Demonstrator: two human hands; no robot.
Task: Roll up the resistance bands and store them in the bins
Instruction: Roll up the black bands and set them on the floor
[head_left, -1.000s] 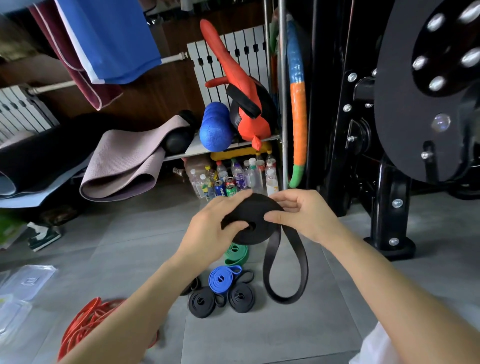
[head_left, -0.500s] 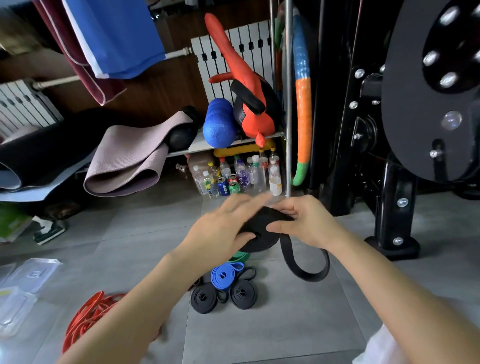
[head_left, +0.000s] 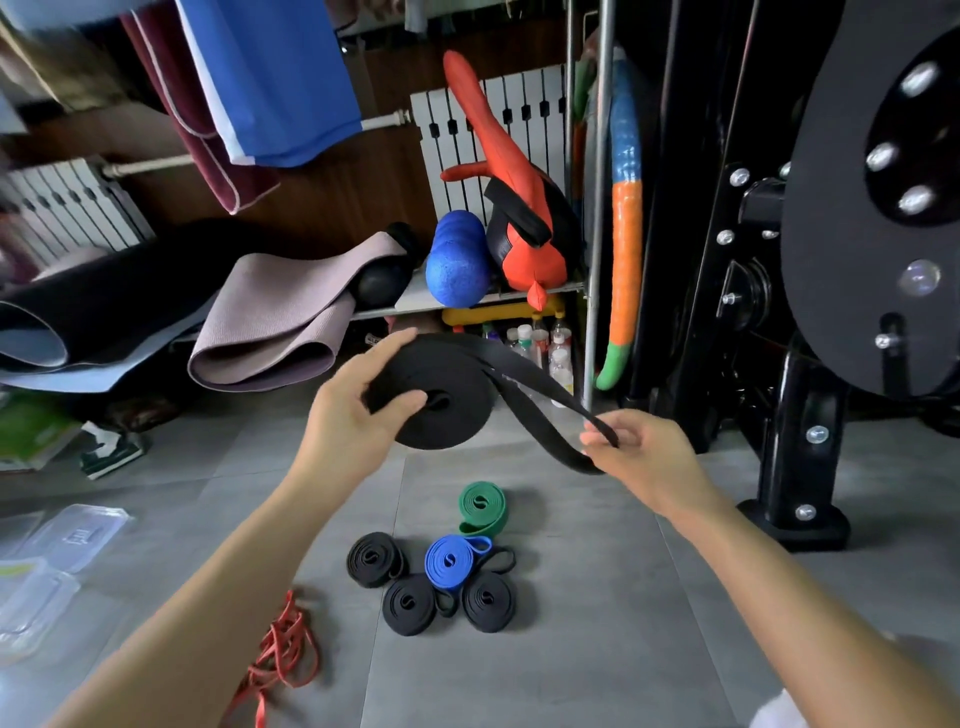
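Two grips: both closed on one black band (head_left: 441, 410), held in the air above the floor (head_left: 597, 649).
Left grip (head_left: 353, 415): clamped on the coil, thumb pressed beside the centre hole, fingers curled over the top edge.
Right grip (head_left: 644, 452): pinched on the loose tail (head_left: 540, 410), drawn out to the right with a slight sag.
Step judged: winding the last of the tail onto the coil.
Technique note: best kept flat and taut from the right while turned with the left; edges kept flush, else likely to cone and slide apart.
Risk: if thumb pressure eased too soon, apt to spring open.
Finished rolls: green roll (head_left: 482, 506), blue roll (head_left: 451, 562) and three black rolls (head_left: 409, 604), found close together on the floor below.
Red band (head_left: 280, 644): noted loose and unrolled, lower left.
Bins (head_left: 72, 535): clear plastic, far left, well apart from the rolls; contents not made out.
Progress judged: rolling mostly done, storing not yet started.
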